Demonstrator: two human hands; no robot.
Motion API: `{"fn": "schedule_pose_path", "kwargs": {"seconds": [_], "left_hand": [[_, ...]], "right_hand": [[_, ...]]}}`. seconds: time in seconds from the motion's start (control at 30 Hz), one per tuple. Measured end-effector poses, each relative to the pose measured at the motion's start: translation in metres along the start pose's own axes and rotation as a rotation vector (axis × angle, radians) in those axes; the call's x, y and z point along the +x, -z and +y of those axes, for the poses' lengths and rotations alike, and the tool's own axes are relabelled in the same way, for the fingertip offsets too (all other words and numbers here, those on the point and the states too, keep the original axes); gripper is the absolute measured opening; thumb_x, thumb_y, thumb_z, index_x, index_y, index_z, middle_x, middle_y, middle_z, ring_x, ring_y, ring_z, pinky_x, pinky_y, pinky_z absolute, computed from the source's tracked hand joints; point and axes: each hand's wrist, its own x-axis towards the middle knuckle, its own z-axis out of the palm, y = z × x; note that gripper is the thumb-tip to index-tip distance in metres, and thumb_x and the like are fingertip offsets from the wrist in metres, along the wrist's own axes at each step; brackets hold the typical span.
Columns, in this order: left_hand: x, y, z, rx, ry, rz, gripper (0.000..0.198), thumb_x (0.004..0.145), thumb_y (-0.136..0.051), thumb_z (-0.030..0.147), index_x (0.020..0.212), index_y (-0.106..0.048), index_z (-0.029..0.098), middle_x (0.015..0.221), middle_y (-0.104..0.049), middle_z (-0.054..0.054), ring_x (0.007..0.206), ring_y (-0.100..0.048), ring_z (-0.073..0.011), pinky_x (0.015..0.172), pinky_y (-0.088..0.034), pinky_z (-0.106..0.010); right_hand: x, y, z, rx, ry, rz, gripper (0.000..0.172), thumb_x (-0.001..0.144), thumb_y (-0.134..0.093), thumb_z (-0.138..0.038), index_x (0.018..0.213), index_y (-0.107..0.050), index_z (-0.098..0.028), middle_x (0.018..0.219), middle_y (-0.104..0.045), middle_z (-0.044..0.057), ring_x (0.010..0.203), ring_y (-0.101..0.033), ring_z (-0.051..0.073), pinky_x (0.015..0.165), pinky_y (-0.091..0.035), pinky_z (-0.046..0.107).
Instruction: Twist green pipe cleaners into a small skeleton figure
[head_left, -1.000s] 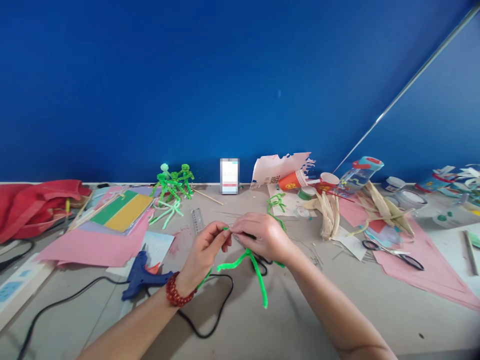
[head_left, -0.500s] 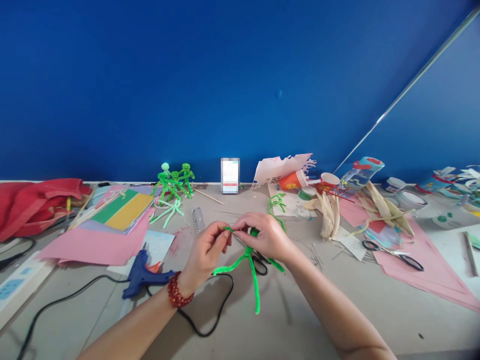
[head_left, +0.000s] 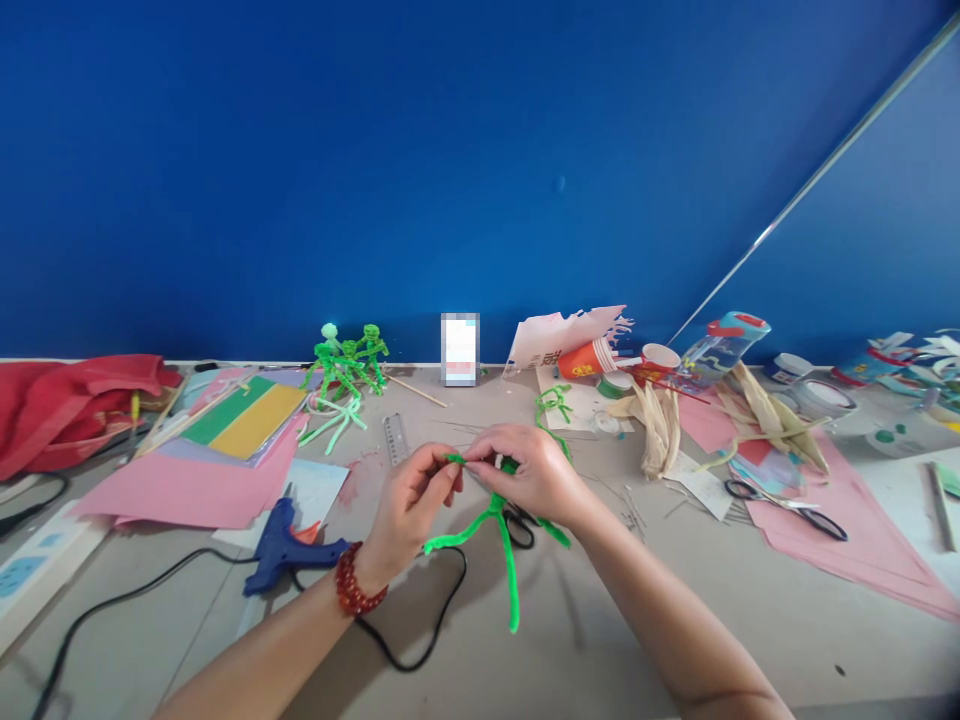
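Note:
A bright green pipe-cleaner figure [head_left: 511, 570] hangs below my right hand [head_left: 525, 470], its long limbs spread downward. One thin green end reaches left, where my left hand [head_left: 420, 500], with a red bead bracelet on the wrist, pinches it between thumb and fingers. My right thumb and forefinger are closed on the same green piece, their tips almost touching the left ones. The upper part of the figure is mostly hidden behind my right hand. Black scissor handles [head_left: 520, 530] show behind the limbs.
A blue glue gun [head_left: 281, 550] with a black cable lies left. Green figures [head_left: 349, 365], a phone [head_left: 460, 350] and paper cups [head_left: 589, 358] stand at the back. Scissors [head_left: 787, 508], corn husks [head_left: 660, 430] and pink paper [head_left: 862, 540] lie right.
Both hands keep nearly the same pose and place. The hanging green limbs have shifted very slightly.

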Motion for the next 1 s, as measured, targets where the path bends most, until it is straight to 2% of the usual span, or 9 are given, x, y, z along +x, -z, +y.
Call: {"fn": "schedule_pose_path", "kwargs": {"seconds": [0.2, 0.57, 1.0], "left_hand": [[-0.001, -0.001, -0.002, 0.003, 0.002, 0.009, 0.016, 0.094, -0.051, 0.033, 0.088, -0.057, 0.018, 0.070, -0.055, 0.001, 0.061, -0.050, -0.0107, 0.056, -0.043, -0.022], [-0.002, 0.000, -0.001, -0.004, 0.005, -0.001, 0.016, 0.095, -0.050, 0.033, 0.090, -0.055, 0.019, 0.069, -0.052, 0.003, 0.061, -0.048, -0.0100, 0.056, -0.041, -0.022], [-0.001, 0.000, -0.011, 0.018, -0.016, 0.012, 0.017, 0.094, -0.050, 0.034, 0.091, -0.056, 0.019, 0.070, -0.055, 0.003, 0.058, -0.049, -0.0095, 0.054, -0.042, -0.020]], "right_hand": [[0.000, -0.001, 0.000, -0.029, 0.064, 0.020, 0.012, 0.083, -0.060, -0.011, 0.083, -0.068, -0.019, 0.077, -0.070, 0.002, 0.071, -0.064, 0.014, 0.066, -0.047, 0.023], [-0.001, -0.002, 0.000, -0.023, 0.070, 0.019, 0.012, 0.084, -0.059, -0.012, 0.084, -0.068, -0.020, 0.079, -0.071, 0.003, 0.074, -0.065, 0.015, 0.067, -0.048, 0.024], [0.000, -0.003, 0.001, -0.028, 0.101, 0.042, 0.012, 0.083, -0.059, -0.011, 0.082, -0.067, -0.019, 0.078, -0.071, 0.003, 0.072, -0.064, 0.016, 0.066, -0.049, 0.025]]}}
